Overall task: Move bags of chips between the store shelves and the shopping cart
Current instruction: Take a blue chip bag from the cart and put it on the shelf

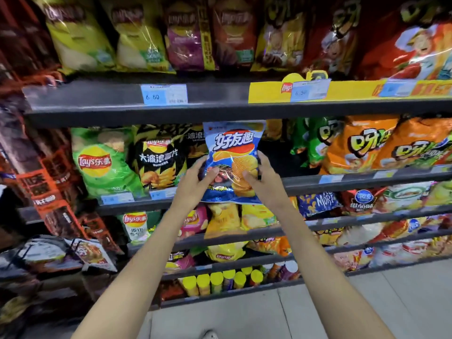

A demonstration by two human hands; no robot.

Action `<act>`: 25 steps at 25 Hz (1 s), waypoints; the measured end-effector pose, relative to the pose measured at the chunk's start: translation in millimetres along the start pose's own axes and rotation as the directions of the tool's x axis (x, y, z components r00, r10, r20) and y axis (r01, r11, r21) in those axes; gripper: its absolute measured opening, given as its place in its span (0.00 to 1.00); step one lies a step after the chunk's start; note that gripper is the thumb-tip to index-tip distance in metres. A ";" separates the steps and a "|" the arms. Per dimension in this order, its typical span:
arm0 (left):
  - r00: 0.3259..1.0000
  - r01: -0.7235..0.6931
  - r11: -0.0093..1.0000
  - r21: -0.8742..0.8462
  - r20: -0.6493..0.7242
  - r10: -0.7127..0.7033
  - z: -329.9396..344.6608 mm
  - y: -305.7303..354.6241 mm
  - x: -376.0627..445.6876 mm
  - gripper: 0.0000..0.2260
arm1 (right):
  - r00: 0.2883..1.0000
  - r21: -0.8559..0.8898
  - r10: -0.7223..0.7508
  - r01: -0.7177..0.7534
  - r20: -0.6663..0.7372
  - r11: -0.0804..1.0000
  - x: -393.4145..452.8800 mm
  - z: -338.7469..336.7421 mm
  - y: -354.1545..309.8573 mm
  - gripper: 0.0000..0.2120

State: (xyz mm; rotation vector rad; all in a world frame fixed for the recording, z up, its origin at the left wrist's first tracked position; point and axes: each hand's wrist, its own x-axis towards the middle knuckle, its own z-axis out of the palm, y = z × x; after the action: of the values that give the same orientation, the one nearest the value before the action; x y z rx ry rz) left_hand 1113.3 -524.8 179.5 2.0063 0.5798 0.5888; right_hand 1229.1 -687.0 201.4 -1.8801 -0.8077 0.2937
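Note:
A blue chip bag (232, 148) with red and white lettering stands upright in front of the second shelf (342, 179), its top just under the upper shelf edge. My left hand (195, 182) grips its lower left side, thumb on the front. My right hand (263, 177) holds its lower right side, thumb on the front and fingers wrapped behind. Behind the bag, the shelf has a dark gap between the black bags (159, 162) and the green bags (310, 140). No shopping cart is in view.
A green Lay's bag (102, 162) sits at the left of the same shelf, orange bags (367, 145) at the right. The top shelf (122, 104) carries yellow, purple and red bags. Lower shelves hold more bags and yellow-lidded cans (220, 280). Grey floor tiles (318, 309) lie below.

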 end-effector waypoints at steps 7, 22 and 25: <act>1.000 0.019 0.998 0.060 0.008 -0.020 4.1 -29.2 95.0 0.22 | 0.998 -0.082 -0.065 0.063 -0.014 0.995 91.5 13.8 30.2 0.27; 0.989 0.087 0.969 0.233 0.095 -0.111 24.9 -44.3 135.2 0.27 | 0.996 -0.283 -0.089 0.093 0.025 0.955 141.1 23.6 77.9 0.22; 0.988 0.121 0.961 0.247 0.063 -0.140 33.2 -33.2 129.0 0.20 | 0.995 -0.224 -0.084 0.096 0.061 0.970 138.5 13.5 79.7 0.19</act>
State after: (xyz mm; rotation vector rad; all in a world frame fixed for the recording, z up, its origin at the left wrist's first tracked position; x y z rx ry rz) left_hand 1228.0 -452.6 157.6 2.1887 0.7593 0.3698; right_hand 1356.9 -607.4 146.3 -2.0475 -0.9928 0.1998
